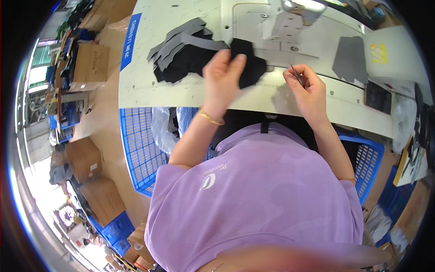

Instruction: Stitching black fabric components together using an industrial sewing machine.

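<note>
My left hand is closed on a black fabric piece above the pale sewing table. The hand is slightly smeared by motion. Just left of it lies a loose pile of black cut pieces, with grey cut pieces over its upper side. Near the table's front edge, my right hand pinches a thin, dark, pointed tool, its tip up and to the left. Too little of the tool shows to tell its exact kind. Beyond my hands stands the sewing machine.
Grey cut pieces lie on the table's right, near a dark phone-like device and a white box-shaped part. Blue plastic crates stand below the front edge on both sides. Cardboard boxes line the floor at left.
</note>
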A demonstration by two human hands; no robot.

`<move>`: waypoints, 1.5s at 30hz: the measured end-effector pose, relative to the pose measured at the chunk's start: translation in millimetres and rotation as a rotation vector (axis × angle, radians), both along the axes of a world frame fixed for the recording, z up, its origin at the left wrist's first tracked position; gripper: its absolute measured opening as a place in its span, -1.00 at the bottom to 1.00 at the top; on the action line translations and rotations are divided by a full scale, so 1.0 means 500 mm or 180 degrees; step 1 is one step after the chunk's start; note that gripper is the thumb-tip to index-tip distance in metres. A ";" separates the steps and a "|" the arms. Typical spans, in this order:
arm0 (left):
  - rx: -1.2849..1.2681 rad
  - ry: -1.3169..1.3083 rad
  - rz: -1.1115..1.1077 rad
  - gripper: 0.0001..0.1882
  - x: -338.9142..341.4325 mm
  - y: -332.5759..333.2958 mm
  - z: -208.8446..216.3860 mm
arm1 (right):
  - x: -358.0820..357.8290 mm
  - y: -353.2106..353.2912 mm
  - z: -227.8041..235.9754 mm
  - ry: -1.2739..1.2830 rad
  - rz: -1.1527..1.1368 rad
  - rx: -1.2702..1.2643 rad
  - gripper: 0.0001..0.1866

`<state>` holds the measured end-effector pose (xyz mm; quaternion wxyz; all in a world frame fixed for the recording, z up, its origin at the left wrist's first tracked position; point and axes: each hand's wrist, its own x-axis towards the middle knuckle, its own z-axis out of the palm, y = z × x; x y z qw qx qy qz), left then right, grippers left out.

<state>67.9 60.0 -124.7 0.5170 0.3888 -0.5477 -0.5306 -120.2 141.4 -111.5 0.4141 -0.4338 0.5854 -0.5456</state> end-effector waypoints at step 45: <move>-0.0661 -0.0733 -0.1107 -0.81 -0.103 0.029 0.081 | -0.034 -0.005 0.100 0.1149 0.0077 -0.0705 -0.84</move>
